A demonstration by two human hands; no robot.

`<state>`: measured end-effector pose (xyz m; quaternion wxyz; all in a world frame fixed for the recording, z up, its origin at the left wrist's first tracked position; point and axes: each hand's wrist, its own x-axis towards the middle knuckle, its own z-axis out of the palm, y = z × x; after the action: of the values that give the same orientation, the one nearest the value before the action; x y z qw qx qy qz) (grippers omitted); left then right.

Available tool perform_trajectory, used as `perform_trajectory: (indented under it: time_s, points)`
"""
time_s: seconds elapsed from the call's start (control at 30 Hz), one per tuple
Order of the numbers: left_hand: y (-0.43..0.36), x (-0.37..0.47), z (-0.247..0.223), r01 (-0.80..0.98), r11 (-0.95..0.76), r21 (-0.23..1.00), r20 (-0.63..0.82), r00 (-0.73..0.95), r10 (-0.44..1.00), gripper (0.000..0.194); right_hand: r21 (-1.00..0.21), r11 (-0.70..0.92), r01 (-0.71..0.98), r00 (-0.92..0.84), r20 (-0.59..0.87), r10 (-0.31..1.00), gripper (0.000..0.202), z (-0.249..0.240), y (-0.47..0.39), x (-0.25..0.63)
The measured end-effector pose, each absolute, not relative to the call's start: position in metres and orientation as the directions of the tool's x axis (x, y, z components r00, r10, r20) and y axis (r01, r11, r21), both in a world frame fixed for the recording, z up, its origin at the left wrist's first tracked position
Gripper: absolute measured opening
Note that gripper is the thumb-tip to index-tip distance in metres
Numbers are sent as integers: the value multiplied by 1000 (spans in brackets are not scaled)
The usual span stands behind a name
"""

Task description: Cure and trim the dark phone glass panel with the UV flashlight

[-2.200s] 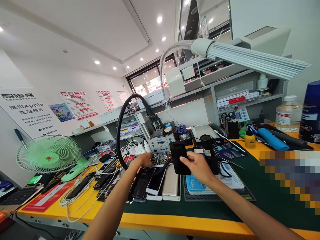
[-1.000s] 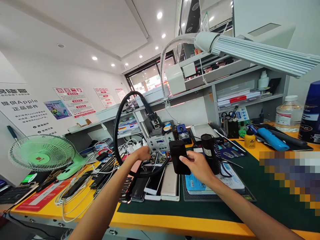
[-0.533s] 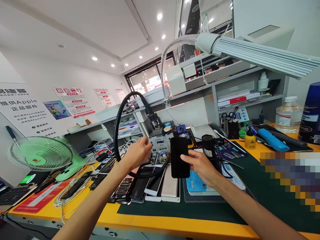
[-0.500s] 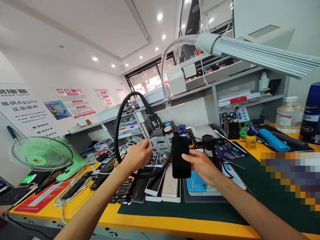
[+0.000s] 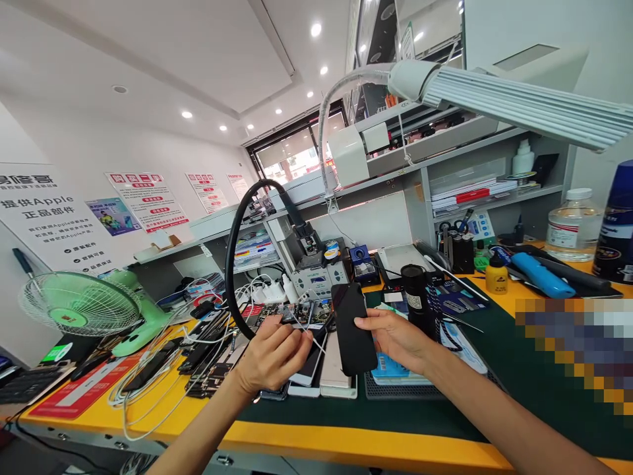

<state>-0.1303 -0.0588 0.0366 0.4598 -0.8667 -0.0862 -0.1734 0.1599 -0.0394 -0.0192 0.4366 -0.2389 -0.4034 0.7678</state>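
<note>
My right hand [image 5: 398, 336] grips a black smartphone [image 5: 353, 333] by its right edge, with the dark face towards me. The phone is tilted above the bench, in front of a light gold phone [image 5: 335, 366]. My left hand [image 5: 277, 353] is closed, fingers curled together, left of the smartphone and apart from it. A thin white strand passes by its fingertips; whether the hand grips it or something else is unclear. Below and behind this hand lie several phones, among them a white-framed phone [image 5: 307, 369], partly covered by the hand.
A black hose [image 5: 232, 264] arches up behind my left hand. At the back stands a grey control unit [image 5: 316, 282]. Cables and phone parts spread leftward to a green fan [image 5: 74, 310]. Right of the mat [image 5: 514, 376] are bottles and a blue tool [image 5: 541, 276]; a lamp [image 5: 519, 105] overhangs.
My left hand has come down and towards me, still closed. The smartphone in my right hand has dropped slightly and tilted, its top leaning left.
</note>
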Motion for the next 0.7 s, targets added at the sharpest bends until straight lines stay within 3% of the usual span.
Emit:
perform_trajectory:
  time_s: [0.17, 0.27, 0.4, 0.5, 0.57, 0.63, 0.7]
  points:
    - [-64, -121, 38, 296, -566, -770, 387, 921, -44, 22, -769, -439, -465, -580, -110, 807, 25, -25, -38, 156]
    - [-62, -119, 35, 367, -656, -659, 471, 882, 20, 27, -737, -469, -488, -583, -125, 803, 23, -25, -37, 155]
    - [-59, -117, 20, 620, -769, -158, 807, 529, 261, 31, -692, -484, -536, -574, -121, 810, 22, -24, -36, 157]
    - [-58, -110, 13, 704, -704, 97, 899, 241, 365, 28, -660, -507, -555, -587, -121, 800, 20, -24, -37, 157]
    - [-57, -102, 13, 626, -664, 409, 829, 49, 557, 30, -646, -520, -559, -603, -115, 790, 20, -24, -38, 157]
    - [-56, -93, 15, 334, -530, 779, 581, -68, 811, 38, -638, -528, -561, -616, -105, 781, 20, -23, -40, 156]
    - [-54, -84, 17, 14, -350, 937, 350, -5, 937, 50, -634, -532, -562, -624, -98, 775, 22, -23, -41, 154]
